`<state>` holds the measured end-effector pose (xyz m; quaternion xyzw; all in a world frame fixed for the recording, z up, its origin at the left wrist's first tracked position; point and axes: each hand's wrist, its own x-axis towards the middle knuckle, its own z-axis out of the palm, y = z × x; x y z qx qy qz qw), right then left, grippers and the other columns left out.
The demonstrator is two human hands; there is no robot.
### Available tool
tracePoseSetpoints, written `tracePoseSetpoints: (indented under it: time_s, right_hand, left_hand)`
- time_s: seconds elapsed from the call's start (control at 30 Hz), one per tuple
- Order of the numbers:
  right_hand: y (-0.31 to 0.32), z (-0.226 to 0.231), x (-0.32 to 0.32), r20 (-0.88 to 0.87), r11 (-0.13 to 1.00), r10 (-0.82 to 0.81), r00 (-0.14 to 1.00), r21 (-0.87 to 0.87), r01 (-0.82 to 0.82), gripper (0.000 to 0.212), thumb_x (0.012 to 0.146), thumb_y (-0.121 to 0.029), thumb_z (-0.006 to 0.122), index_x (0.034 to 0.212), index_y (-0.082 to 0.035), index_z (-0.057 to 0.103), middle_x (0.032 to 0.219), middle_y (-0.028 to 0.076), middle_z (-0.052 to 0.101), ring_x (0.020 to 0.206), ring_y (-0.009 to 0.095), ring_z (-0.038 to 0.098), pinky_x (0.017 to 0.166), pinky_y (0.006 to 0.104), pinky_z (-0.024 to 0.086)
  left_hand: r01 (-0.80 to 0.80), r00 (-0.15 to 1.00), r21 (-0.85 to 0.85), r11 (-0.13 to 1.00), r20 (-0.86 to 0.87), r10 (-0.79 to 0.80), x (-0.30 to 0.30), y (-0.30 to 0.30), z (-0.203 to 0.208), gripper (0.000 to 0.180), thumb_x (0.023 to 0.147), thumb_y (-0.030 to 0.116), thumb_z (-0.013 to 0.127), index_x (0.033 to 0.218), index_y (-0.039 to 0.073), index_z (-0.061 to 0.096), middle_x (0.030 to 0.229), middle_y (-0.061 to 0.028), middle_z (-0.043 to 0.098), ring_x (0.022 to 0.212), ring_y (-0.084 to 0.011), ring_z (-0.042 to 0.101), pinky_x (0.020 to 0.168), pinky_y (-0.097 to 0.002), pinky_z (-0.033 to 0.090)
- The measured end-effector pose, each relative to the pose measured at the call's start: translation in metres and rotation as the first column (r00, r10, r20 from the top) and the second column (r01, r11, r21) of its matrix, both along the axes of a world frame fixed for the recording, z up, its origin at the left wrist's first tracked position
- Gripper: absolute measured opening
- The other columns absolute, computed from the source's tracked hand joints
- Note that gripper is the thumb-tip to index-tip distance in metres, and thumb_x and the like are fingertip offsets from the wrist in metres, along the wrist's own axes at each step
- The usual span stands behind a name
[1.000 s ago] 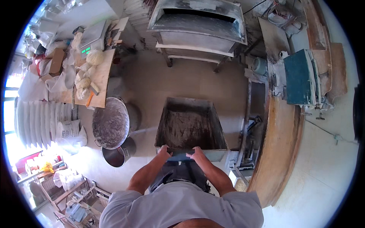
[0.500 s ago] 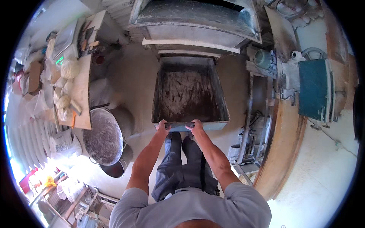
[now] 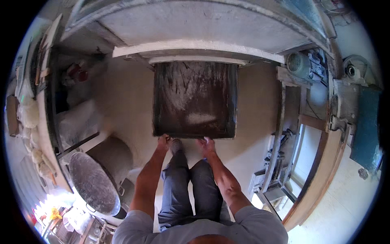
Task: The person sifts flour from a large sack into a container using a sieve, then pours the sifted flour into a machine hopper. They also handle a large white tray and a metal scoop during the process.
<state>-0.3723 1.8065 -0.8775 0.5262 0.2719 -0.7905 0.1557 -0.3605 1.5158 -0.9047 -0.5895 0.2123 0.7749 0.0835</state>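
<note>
A wide, shallow, dark box-like tray (image 3: 191,101) lies low, close to the floor, its inside streaked with pale powder. The far end reaches up to a whitish beam, and I cannot tell how far it goes beneath. Near the left part of its front edge, my left hand (image 3: 164,141) grips the rim with curled fingers. My right hand (image 3: 207,145) holds the same rim further right, thumb on top. The undersides of both hands' grips are hidden. My shoes and grey trousers show between the forearms.
A big powder-dusted frame with a whitish beam (image 3: 199,45) spans the far side. To the left stand a large metal pot (image 3: 95,183) and a cluttered bench (image 3: 50,138). On the right are a motor (image 3: 298,65), a metal rack (image 3: 273,138) and a wooden board (image 3: 321,179).
I have bent forward and down, and the tray has gone lower and further toward the beam. Both hands stay on its front rim.
</note>
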Motion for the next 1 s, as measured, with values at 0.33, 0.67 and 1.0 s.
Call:
tracePoseSetpoints:
  time_s: [0.33,0.67,1.0]
  right_hand:
    - [0.000,-0.043,-0.189,-0.116,0.977,-0.019,0.993,0.210,0.043,0.029,0.097,-0.010,0.061,0.119,0.004,0.049,0.114,0.022,0.059,0.095,0.043,0.067,0.081,0.0504,0.064]
    - [0.041,-0.081,-0.173,0.040,0.870,0.098,0.994,0.481,-0.105,0.018,0.091,-0.007,0.066,0.106,-0.003,0.056,0.088,0.008,0.062,0.058,0.022,0.064,0.054,0.0354,0.059]
    - [0.040,-0.012,-0.267,-0.474,0.934,0.289,0.831,0.329,-0.137,0.042,0.103,-0.015,0.055,0.142,-0.002,0.047,0.132,0.014,0.059,0.116,0.030,0.061,0.096,0.0461,0.054]
  left_hand:
    - [0.124,0.946,-0.077,0.989,-0.291,-0.142,-0.177,0.031,-0.083,0.034,0.100,0.011,0.055,0.129,-0.002,0.043,0.121,-0.0219,0.062,0.071,-0.0326,0.069,0.050,-0.0345,0.049]
    - [0.092,0.995,-0.378,0.921,0.001,-0.099,-0.165,0.086,-0.029,0.034,0.094,0.000,0.061,0.124,-0.002,0.047,0.090,-0.0136,0.063,0.048,-0.0185,0.055,0.036,-0.0341,0.037]
    - [0.211,0.842,-0.398,0.893,-0.390,-0.373,-0.264,0.073,0.029,0.073,0.101,0.017,0.051,0.162,0.012,0.013,0.135,-0.0168,0.062,0.119,-0.0287,0.065,0.090,-0.0374,0.054]
